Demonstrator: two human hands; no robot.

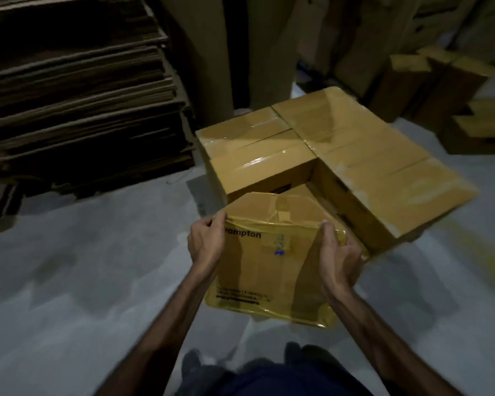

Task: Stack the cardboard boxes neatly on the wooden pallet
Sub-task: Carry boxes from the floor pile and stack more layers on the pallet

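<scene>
Placement step: left hand [205, 242] and right hand [337, 252] grip the carried box [269, 267] by its upper corners, just short of the stacked boxes [355, 155]. The gap [300, 192] at 12 o'clock apparently awaits it; lowering squarely comes next. No pallet is discernible.

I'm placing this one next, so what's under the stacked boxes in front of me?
The stacked boxes hide nearly everything beneath them. No pallet can be made out; only grey floor shows around them. In the open corner, a lower box top shows behind the held box.
</scene>
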